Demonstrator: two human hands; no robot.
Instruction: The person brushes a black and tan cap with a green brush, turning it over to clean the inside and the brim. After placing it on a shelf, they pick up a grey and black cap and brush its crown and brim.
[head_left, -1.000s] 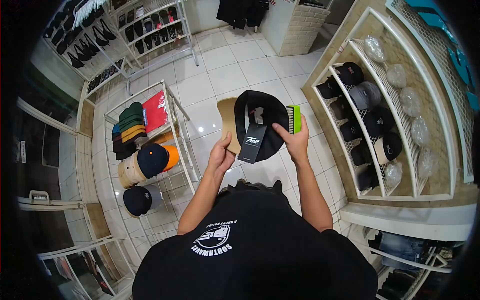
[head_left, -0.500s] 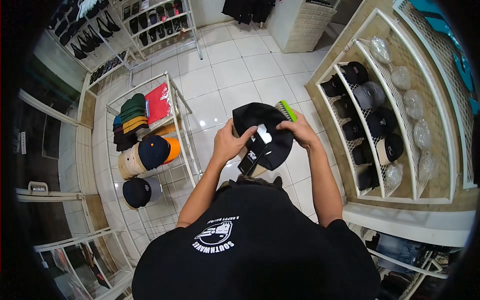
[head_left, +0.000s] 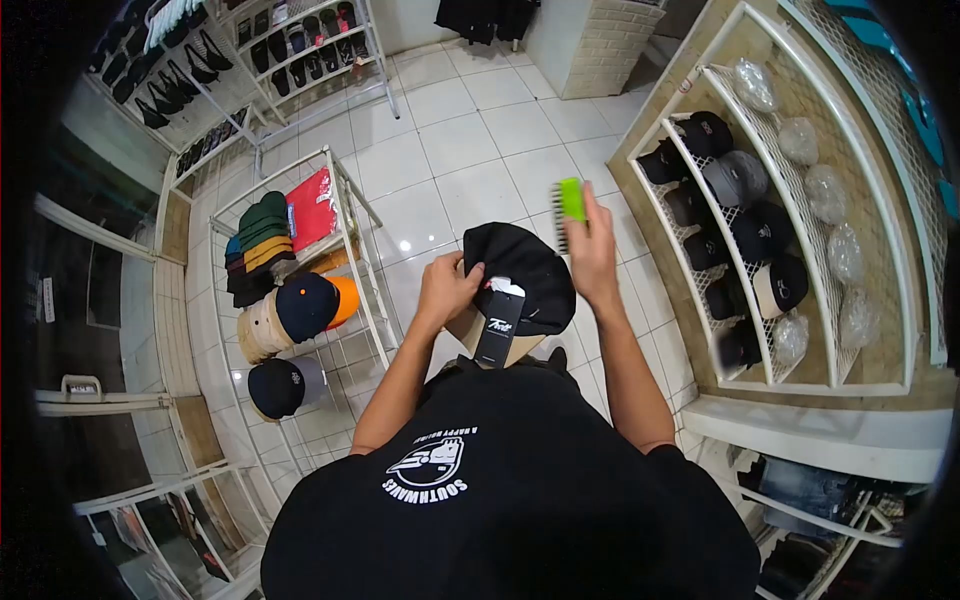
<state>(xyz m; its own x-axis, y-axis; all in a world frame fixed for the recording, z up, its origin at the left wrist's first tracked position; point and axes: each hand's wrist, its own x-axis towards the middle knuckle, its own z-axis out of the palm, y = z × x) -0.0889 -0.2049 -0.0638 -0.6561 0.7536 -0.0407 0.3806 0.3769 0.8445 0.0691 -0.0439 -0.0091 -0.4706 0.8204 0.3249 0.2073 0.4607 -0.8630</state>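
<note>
**Black cap in one grip, green brush in the other**

Left hand (head_left: 447, 290) gripping black cap (head_left: 522, 275) at its near edge, crown spreading right of the grip, hang tag (head_left: 498, 328) dangling just below. Right hand (head_left: 592, 258) closed around green brush (head_left: 571, 205), raised just above and right of the cap, bristles facing left. White wire rack (head_left: 352, 262) of caps well left.

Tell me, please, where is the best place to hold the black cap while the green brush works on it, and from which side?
Probably at the tan brim, from the person's left. The left hand already grips the black cap there; the brim looks flat and stiff, so the soft crown stays free and faces the green brush in the right hand. The hang tag dangles below, clear of the brush.
</note>
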